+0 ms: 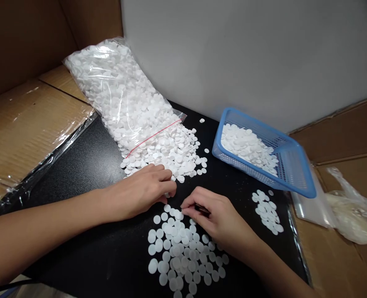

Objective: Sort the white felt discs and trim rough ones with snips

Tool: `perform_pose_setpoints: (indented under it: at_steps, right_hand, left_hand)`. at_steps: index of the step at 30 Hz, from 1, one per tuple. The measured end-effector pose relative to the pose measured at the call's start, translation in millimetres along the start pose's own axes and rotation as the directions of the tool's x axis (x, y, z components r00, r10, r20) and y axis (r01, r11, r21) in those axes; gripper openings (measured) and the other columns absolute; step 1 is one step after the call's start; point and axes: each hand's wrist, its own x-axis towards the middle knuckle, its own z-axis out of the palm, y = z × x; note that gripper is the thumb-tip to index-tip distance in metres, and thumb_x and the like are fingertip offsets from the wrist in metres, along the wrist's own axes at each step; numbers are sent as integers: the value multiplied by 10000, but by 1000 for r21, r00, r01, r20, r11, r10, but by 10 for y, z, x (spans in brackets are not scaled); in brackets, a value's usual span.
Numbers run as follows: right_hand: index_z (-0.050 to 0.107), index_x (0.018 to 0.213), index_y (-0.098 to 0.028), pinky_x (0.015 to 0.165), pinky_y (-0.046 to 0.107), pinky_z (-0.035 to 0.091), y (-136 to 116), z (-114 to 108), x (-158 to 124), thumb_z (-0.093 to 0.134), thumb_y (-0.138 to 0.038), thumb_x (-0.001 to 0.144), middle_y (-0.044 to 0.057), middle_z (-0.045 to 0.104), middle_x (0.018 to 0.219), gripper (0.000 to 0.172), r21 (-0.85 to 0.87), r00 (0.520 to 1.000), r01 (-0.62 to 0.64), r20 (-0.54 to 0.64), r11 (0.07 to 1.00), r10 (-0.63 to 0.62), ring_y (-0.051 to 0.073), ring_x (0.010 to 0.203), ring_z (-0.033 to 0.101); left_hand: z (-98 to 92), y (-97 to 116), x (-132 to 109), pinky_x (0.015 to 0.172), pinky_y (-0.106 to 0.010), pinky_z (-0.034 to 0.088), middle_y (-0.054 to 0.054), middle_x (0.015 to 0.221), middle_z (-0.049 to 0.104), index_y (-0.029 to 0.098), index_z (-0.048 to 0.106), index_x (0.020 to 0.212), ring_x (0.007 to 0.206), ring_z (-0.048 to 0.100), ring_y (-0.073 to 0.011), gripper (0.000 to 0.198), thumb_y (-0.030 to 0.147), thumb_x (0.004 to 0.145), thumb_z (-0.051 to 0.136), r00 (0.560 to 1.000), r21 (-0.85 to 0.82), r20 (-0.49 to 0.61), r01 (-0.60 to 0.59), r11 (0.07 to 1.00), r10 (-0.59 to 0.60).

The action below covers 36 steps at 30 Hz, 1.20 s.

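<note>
White round discs spill from a clear plastic bag (pixel 118 91) with a red strip onto the black table (pixel 87 157). My left hand (pixel 149 186) is at the front edge of that spilled pile (pixel 171 153), its fingers curled and pointing down; whatever is beneath the fingertips is hidden. Just right of it, my right hand (pixel 214 211) has thumb and index finger pinched together at the top of a nearer, spread-out pile of discs (pixel 183 252). Anything between those fingertips is too small to make out.
A blue mesh basket (pixel 264 145) holding white discs stands at the back right. A small group of discs (pixel 267 212) lies in front of it. Cardboard (pixel 25 128) borders the left, and plastic bags (pixel 353 211) lie at the far right.
</note>
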Motion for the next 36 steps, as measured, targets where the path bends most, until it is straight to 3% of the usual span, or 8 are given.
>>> perform_pose_setpoints:
  at_steps: [4, 9, 12, 17, 22, 26, 31, 36]
  right_hand:
    - [661, 792, -221, 521, 221, 408, -40, -68, -24, 614, -131, 910, -19, 627, 758, 155, -5, 994, -30, 100, 1000, 31, 114, 623, 567]
    - [689, 982, -201, 547, 212, 464, -42, 98, 2, 546, -177, 961, 14, 592, 827, 147, -1, 994, 74, -76, 997, -74, 109, 635, 562]
    - [693, 1098, -184, 559, 195, 492, -42, 246, 10, 544, -186, 967, 26, 581, 895, 199, 0, 981, 168, -95, 986, -167, 79, 596, 548]
    - [721, 932, -189, 507, 191, 454, -60, 253, -1, 575, -196, 957, 19, 574, 843, 148, 1, 960, 255, -121, 967, -253, 83, 590, 532]
    - [667, 1034, -193, 564, 218, 484, -9, 189, 60, 553, -163, 964, 38, 605, 888, 137, -26, 956, 176, -232, 984, -178, 120, 676, 585]
    - [638, 936, -195, 591, 233, 477, 13, 190, 96, 599, -192, 949, 37, 628, 884, 41, -11, 955, 158, -253, 987, -155, 141, 724, 608]
    - [632, 786, -205, 534, 239, 404, -61, 114, 95, 606, -207, 935, -5, 606, 773, 151, 108, 978, 7, -210, 994, 16, 118, 620, 524]
    - [617, 756, -209, 571, 258, 417, -42, 31, 96, 584, -207, 923, -6, 567, 775, 170, 42, 979, -134, -149, 990, 139, 136, 659, 539]
  left_hand:
    - [-70, -56, -8, 736, -293, 408, -15, 871, 596, 176, 638, 939, 841, 559, -189, 142, 51, 872, 654, 999, -42, 4, 54, 998, -54]
    - [-131, -99, -29, 753, -293, 417, -24, 910, 604, 170, 645, 962, 882, 574, -196, 171, 21, 881, 622, 992, -89, -3, 122, 989, -122]
    - [-140, -75, -23, 758, -308, 416, -31, 885, 593, 159, 669, 933, 877, 571, -208, 100, 72, 888, 654, 991, -61, 25, 132, 989, -131]
    - [-83, -19, -6, 762, -322, 407, -33, 878, 588, 159, 685, 904, 865, 563, -215, 67, 130, 858, 725, 994, -28, 31, 103, 994, -102]
    - [14, -7, 18, 759, -326, 389, -31, 854, 598, 160, 694, 878, 834, 542, -201, 55, 148, 915, 655, 999, 13, -40, 35, 999, -35]
    - [32, 27, 38, 769, -328, 379, -28, 860, 629, 174, 700, 884, 839, 553, -195, 80, 169, 930, 635, 994, -87, -78, 73, 994, -80]
    - [26, 83, 32, 760, -289, 414, 6, 799, 659, 185, 670, 903, 783, 583, -157, 81, 117, 921, 630, 984, -283, -88, 122, 951, -152]
    - [66, 49, 28, 798, -322, 435, -2, 858, 654, 201, 626, 1009, 836, 602, -177, 159, 77, 914, 593, 982, -205, -101, 136, 969, -159]
